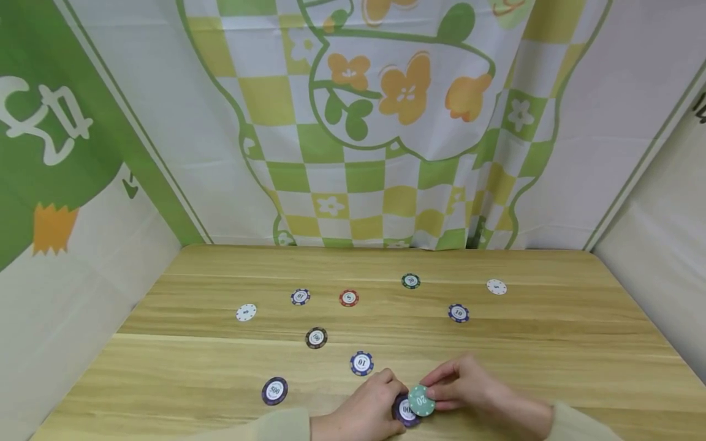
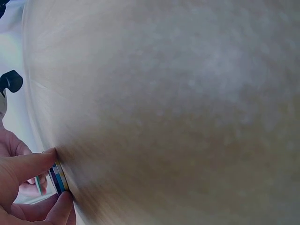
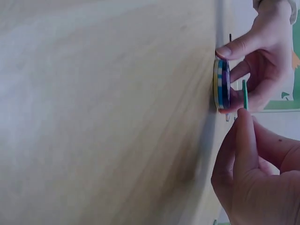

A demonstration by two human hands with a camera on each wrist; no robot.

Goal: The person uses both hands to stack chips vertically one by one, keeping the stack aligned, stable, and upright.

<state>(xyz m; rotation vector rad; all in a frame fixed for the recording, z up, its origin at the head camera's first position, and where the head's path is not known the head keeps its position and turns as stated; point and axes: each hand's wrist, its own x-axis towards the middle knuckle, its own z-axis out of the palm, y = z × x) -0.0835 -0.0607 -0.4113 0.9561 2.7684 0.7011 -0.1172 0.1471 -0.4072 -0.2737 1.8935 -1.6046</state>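
Note:
Near the table's front edge, a short stack of poker chips [image 3: 221, 84] sits on the wood, with a purple chip [image 1: 404, 414] on top and blue and yellow edges below it. My left hand [image 1: 371, 404] grips this stack between thumb and fingers at its rim. In my right hand [image 1: 469, 387], thumb and fingertips pinch a green 20 chip [image 1: 421, 401] by its edge. From the head view, the green chip overlaps part of the purple one. The right wrist view shows the green chip [image 3: 245, 94] held apart from the stack, above its top face.
Single chips lie spread over the wooden table [image 1: 551, 343]: a purple 500 chip [image 1: 274, 391], a blue 10 chip [image 1: 361, 363], a black 100 chip [image 1: 317, 337], a red 5 chip [image 1: 349, 298] and several others farther back. Patterned curtains [image 1: 353, 184] enclose the table's back and sides.

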